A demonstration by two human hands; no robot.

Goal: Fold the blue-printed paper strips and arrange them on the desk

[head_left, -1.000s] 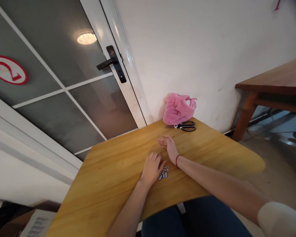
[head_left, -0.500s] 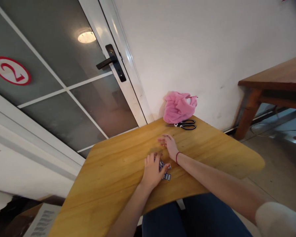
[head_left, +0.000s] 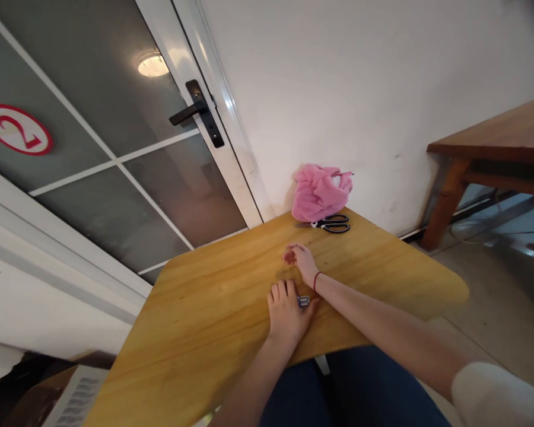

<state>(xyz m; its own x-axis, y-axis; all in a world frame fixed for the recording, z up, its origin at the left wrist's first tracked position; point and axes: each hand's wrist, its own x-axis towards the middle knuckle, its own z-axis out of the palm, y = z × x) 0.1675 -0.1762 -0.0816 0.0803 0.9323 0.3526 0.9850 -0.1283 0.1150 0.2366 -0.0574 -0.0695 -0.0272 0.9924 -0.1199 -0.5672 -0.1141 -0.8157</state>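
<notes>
My left hand [head_left: 287, 311] lies palm down on the wooden table [head_left: 196, 314], fingers stretched forward and thumb out to the right. Between its thumb and forefinger shows a small group of flat blue-and-white pieces [head_left: 303, 301]; their kind is too small to make out, and the hand may cover more of them. Just beyond, my right hand [head_left: 303, 261] hovers over or rests on the tabletop, a red cord on its wrist. Its fingers bend inward and their tips are blurred, so whether anything is in them cannot be seen.
Black-handled scissors [head_left: 336, 223] lie at the table's far corner, beside a bundled pink cloth [head_left: 320, 191] against the wall. A glazed door with a black handle [head_left: 204, 112] borders the far left edge. Another wooden table [head_left: 493, 139] stands at right.
My left hand has slid slightly right and nearer me, and fewer of the blue-and-white pieces show beside it. My right hand's fingers have curled inward. The view has shifted a little.
</notes>
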